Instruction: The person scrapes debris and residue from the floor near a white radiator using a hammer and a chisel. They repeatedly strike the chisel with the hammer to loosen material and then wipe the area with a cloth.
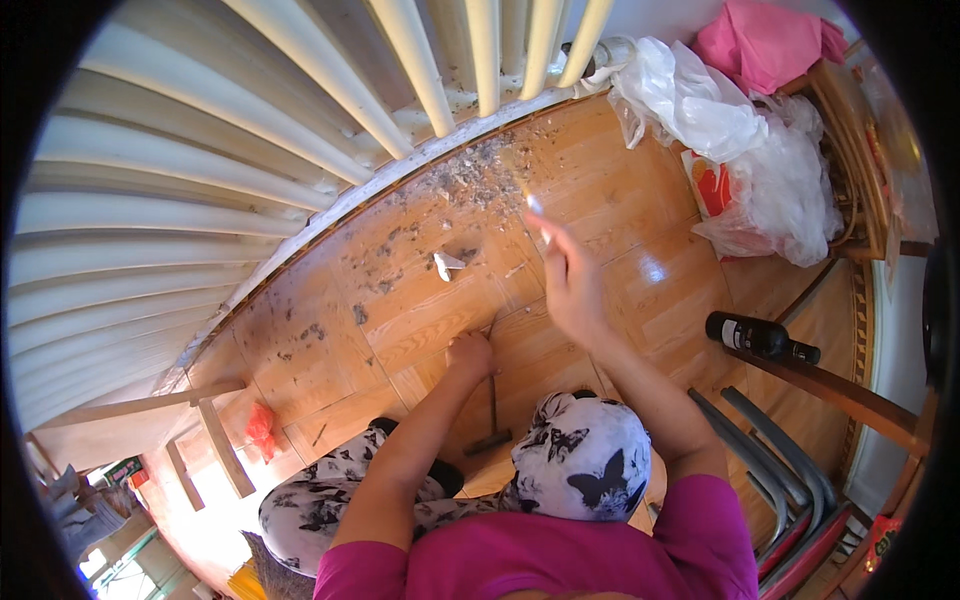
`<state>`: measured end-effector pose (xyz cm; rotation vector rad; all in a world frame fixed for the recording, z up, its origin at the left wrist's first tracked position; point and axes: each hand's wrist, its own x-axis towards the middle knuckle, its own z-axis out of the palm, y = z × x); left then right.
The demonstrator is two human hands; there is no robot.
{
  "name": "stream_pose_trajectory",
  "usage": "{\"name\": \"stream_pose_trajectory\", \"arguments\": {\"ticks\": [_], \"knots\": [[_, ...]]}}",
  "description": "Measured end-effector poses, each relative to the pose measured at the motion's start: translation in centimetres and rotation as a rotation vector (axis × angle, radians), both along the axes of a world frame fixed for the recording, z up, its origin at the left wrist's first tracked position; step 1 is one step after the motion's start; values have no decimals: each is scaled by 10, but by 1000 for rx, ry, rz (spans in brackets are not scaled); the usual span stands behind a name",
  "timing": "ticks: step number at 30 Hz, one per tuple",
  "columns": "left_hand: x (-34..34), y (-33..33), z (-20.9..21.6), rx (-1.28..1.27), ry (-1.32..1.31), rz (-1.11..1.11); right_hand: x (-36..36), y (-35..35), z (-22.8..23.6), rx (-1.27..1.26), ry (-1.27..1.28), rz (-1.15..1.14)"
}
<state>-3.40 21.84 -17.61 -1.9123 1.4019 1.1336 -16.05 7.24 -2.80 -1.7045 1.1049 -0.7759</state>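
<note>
My left hand [470, 355] is closed around the thin dark handle of a hammer [489, 443], whose head is down near the floor between my knees. Farther forward and to the right, my right hand [573, 290] reaches out over the floor with its fingers drawn together. At its fingertips shows a slim, pale thing [533, 204], blurred, of a kind I cannot make out. Grey crumbs and dust [470, 180] lie spread beyond that hand, along the foot of the radiator. A white broken chip [447, 265] rests on the tiles between my two hands.
Cream radiator columns [300, 75] run along the far and left sides. White plastic bags [700, 105] and a pink bag [765, 45] are heaped at the far right. A dark bottle [748, 335] and folded metal chairs [775, 465] are at the right. An orange-red bag [261, 430] lies left.
</note>
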Motion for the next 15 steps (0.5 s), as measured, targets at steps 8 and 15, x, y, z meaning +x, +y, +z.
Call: {"name": "stream_pose_trajectory", "arguments": {"ticks": [8,15], "knots": [[2,3,-11,18,-10,35,78,-37,44,-139,-175,80],[0,-2,-2,25,-24,39,55,-12,-3,-184,-224,2]]}}
